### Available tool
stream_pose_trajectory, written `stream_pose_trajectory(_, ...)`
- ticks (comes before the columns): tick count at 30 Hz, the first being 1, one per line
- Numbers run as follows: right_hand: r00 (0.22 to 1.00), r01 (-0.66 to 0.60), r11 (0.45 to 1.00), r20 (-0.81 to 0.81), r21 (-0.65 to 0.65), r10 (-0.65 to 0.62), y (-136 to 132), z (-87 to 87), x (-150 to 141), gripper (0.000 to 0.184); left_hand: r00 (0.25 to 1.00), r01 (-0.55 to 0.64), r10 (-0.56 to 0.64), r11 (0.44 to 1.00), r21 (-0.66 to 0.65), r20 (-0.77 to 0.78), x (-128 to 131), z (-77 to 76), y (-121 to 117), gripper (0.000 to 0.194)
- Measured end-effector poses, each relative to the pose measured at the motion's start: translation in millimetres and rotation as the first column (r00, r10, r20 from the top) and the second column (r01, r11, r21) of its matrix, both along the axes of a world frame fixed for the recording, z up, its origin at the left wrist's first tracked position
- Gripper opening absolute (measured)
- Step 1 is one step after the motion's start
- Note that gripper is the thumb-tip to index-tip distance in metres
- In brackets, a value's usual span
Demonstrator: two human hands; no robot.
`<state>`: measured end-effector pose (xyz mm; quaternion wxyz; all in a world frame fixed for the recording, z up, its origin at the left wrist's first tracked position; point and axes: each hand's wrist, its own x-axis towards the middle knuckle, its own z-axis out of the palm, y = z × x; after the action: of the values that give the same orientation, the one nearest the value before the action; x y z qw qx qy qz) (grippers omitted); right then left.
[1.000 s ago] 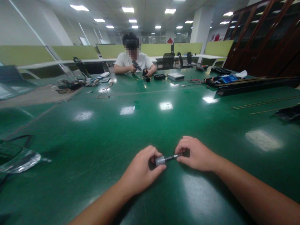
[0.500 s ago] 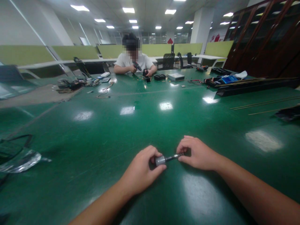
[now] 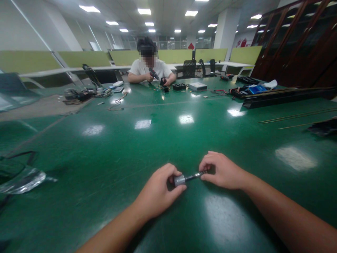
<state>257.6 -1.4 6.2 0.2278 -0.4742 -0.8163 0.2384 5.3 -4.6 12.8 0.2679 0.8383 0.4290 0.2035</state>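
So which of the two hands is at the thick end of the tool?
The left hand, with its thumb and fingers at the thick silver cylinder. The right hand instead pinches the far end of the slim shaft.

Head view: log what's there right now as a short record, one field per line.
left hand: thumb and fingers around grey metallic cylinder
right hand: fingertips on slim metallic shaft, at the end away from the cylinder
surface: glossy green tabletop
across the table: person in white shirt, holding dark drill-like tool
far right: long black bar
unclear: the shaft's tip, within the fingers
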Motion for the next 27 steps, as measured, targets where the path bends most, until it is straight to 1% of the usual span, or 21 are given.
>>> stream_pose_trajectory(3,0.999,-0.017,1.0,-0.028,0.017,0.018,-2,-1.4,-7,0.007,1.0,0.004,-0.004,1.0,0.003,0.008,1,-0.8,0,0.013)
stream_pose_trajectory(4,0.998,-0.041,0.999,-0.04,0.029,0.042,-3,-2.4,-11,0.007,1.0,0.007,-0.007,1.0,0.005,0.013,1,-1.1,1,0.013)
stream_pose_trajectory(9,0.99,-0.086,0.988,-0.101,0.125,0.099,-4,-9.9,-30,0.009,0.998,0.024,-0.025,0.999,0.023,0.051,1,-3.8,1,0.015)
stream_pose_trajectory(12,0.991,-0.067,0.989,-0.108,0.128,0.081,-4,-13.3,-37,0.01,0.997,0.028,-0.031,0.999,0.047,0.067,1,-4.3,1,0.016)
stream_pose_trajectory(15,0.992,-0.058,0.989,-0.103,0.133,0.072,-5,-15.4,-38,0.014,0.997,0.034,-0.036,0.999,0.041,0.068,1,-2.9,1,0.016)
stream_pose_trajectory(18,0.99,-0.068,0.989,-0.116,0.135,0.084,-7,-16.4,-36,0.019,0.997,0.037,-0.038,0.999,0.008,0.068,1,-1.0,1,0.011)
stream_pose_trajectory(21,0.989,-0.067,0.99,-0.12,0.121,0.082,-7,-15.9,-35,0.023,0.997,0.041,-0.04,0.999,-0.004,0.068,0,-0.5,2,0.009)
stream_pose_trajectory(27,0.987,-0.078,0.988,-0.131,0.13,0.095,-7,-14.6,-34,0.019,0.999,0.02,-0.02,1.0,0.001,0.043,1,-1.2,2,0.013)
